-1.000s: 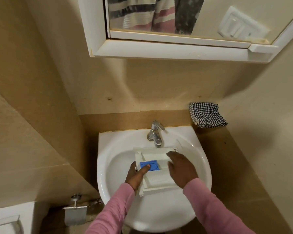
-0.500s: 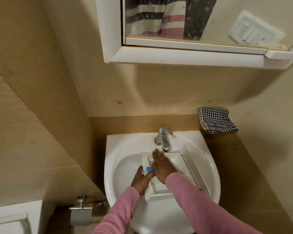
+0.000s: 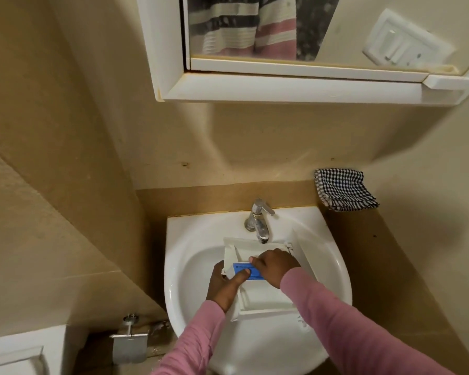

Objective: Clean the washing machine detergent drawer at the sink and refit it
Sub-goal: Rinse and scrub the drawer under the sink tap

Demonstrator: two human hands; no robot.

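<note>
Bracing the detergent drawer (image 3: 263, 296) across the bowl of the sink (image 3: 173, 239), its far end just under the tap (image 3: 259, 220) at the sink's back edge, the left hand (image 3: 222, 285) grips the drawer's left wall with the thumb laid over the blue insert (image 3: 241, 266). The right hand (image 3: 274, 266) lies over the middle compartment with its fingers bent down at the insert's right end. Whether it is pinching that piece or only pressing on it cannot be told. The likeliest trouble is the insert itself. If the right hand pulls up while the left thumb holds it down, the small plastic clips could strain or snap, and the drawer would then not dose properly once refitted. If the insert pops free suddenly, it could drop into the bowl and slide toward the drain. The drawer rests on curved porcelain, not a flat base, so a hard push on one end may tip it or knock it against the tap. Wet plastic would make the left hand's hold less sure. Both pink sleeves hang low over the bowl and would soak through. The checked cloth (image 3: 344, 189) sits beyond the sink's back right corner, well apart from the drawer.
</note>
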